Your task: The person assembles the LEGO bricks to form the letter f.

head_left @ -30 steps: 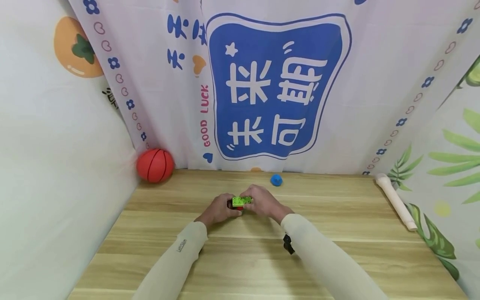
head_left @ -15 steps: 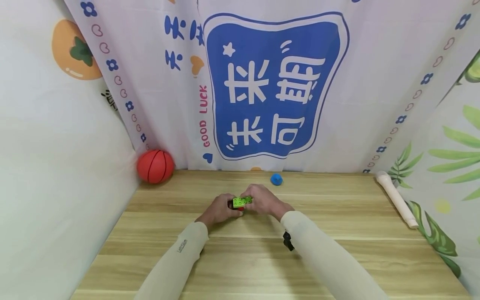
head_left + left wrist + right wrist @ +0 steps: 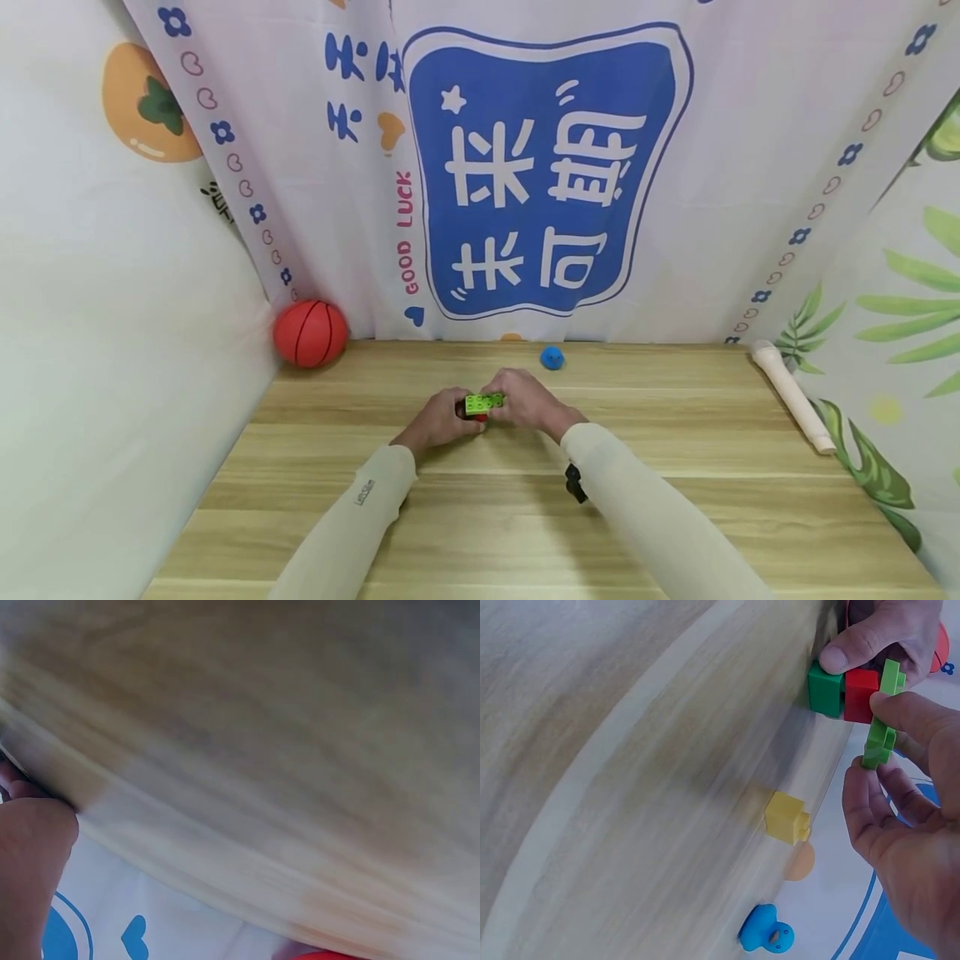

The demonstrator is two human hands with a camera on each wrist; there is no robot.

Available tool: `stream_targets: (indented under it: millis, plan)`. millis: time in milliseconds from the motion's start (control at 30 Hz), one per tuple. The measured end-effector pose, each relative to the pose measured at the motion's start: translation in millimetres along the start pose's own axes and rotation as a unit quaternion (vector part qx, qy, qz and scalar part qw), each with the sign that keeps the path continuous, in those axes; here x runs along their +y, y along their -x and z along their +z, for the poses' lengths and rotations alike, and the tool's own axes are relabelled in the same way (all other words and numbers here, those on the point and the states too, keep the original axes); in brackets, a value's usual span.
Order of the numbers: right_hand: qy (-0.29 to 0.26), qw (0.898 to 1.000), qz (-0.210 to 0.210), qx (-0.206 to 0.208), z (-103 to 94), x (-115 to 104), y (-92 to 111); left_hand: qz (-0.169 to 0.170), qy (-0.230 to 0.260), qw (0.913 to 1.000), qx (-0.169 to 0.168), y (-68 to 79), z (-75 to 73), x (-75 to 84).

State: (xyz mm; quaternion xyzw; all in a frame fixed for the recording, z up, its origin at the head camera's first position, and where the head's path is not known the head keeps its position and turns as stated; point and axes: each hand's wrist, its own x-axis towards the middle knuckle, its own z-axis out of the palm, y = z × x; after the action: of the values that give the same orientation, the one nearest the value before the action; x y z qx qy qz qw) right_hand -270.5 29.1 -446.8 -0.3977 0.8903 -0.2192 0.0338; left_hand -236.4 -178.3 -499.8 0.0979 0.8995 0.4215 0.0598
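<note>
In the right wrist view, a dark green toy brick (image 3: 826, 690) and a red toy brick (image 3: 861, 695) form a stack. My left hand (image 3: 441, 417) grips this stack, its thumb lying over the dark green brick. Lying across the red brick's top and jutting past its side is a light green studded building plate (image 3: 881, 727), seen from above as a light green plate (image 3: 480, 403) in the head view. My right hand (image 3: 525, 400) pinches the plate's jutting end between thumb and fingers. Only part of my left hand (image 3: 34, 862) shows in the left wrist view.
A yellow toy brick (image 3: 786, 817) stands on the wooden table (image 3: 480, 533), hidden in the head view. Beyond it sits a blue toy duck (image 3: 552, 358). A red toy basketball (image 3: 311, 333) occupies the back left corner; a pale rod (image 3: 793, 400) lies along the right edge.
The head view has shifted very slightly. Both hands, the stacked bricks and the light green plate stay essentially where they were.
</note>
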Motion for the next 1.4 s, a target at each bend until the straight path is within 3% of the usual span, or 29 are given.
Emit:
stream_targets:
  millis: [367,700,933,1400]
  plan:
    - [-0.012,1.000,0.004,0.007,0.3,2.7,0.7,0.031,0.053,0.9981,-0.001,3.0,-0.3,-2.3]
    - [-0.007,1.000,0.002,-0.004,-0.1,4.6,0.1,0.058,0.002,0.9983,-0.007,-3.2,-1.3,1.9]
    - [-0.025,1.000,0.001,-0.003,-2.9,4.5,1.9,0.049,-0.020,0.9980,-0.033,-9.4,-6.3,10.2]
    - [-0.016,1.000,0.005,0.007,0.4,4.3,2.6,0.039,0.003,0.9989,-0.026,-7.2,-5.8,8.5]
